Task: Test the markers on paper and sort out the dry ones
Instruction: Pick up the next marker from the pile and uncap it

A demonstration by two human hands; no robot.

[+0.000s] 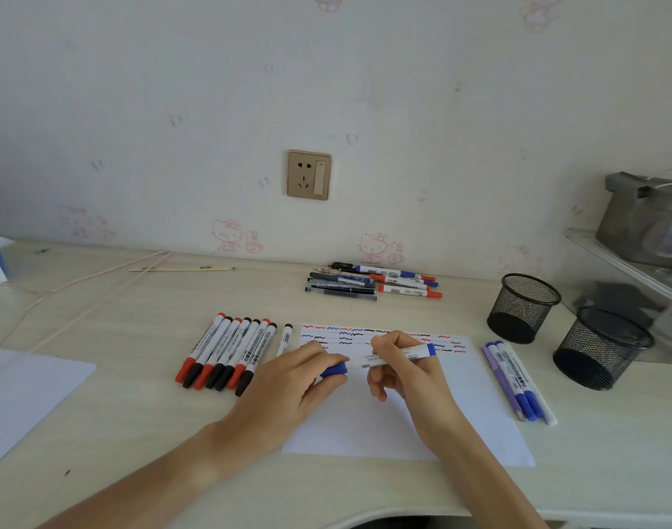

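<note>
A white sheet of paper lies in front of me, with rows of red, blue and black squiggles along its far edge. Over it, my right hand grips the white barrel of a blue marker, which lies level. My left hand pinches the marker's blue cap at its left end. A row of red and black capped markers lies left of the paper. Right of the paper lie a few blue and purple markers. Another pile of pens and markers sits near the wall.
Two black mesh pen cups stand at the right. A second white sheet lies at the left edge. A pink cord and a chopstick-like stick lie at the back left. A clear shelf is at far right.
</note>
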